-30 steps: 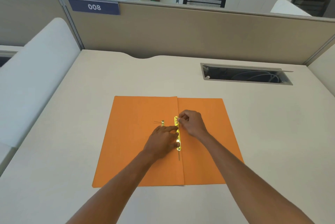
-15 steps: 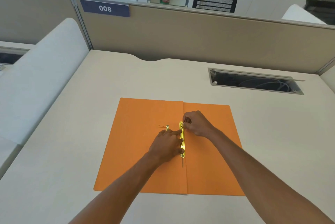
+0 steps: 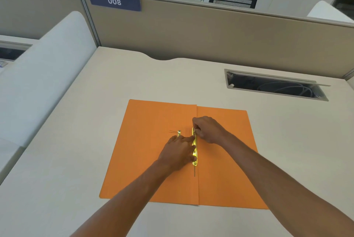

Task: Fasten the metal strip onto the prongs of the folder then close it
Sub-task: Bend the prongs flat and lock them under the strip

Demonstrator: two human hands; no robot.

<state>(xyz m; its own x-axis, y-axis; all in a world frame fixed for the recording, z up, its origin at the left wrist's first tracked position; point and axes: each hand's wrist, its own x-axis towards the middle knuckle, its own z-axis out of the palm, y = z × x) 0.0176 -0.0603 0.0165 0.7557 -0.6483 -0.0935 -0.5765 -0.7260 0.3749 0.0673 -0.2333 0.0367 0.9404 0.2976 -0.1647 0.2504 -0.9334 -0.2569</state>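
Observation:
An orange folder (image 3: 149,160) lies open and flat on the desk. Along its centre fold sits the gold metal strip (image 3: 194,152), with a thin prong sticking out past its near end. My left hand (image 3: 178,152) rests flat on the left leaf, fingertips pressing the side of the strip. At the strip's far end my right hand (image 3: 207,129) pinches with fingers closed; the prong there is hidden by the fingers. A second small gold piece (image 3: 179,132) with thin wires lies on the left leaf, just beyond my left hand.
The beige desk (image 3: 76,160) is bounded by a tan partition (image 3: 210,35) at the back and a white divider (image 3: 47,64) on the left. An open cable slot (image 3: 275,87) is set into the desk at the back right.
Both hands stay on the strip in nearly the same grip. The view has shifted slightly, so the folder sits a little lower and to the right in the frame.

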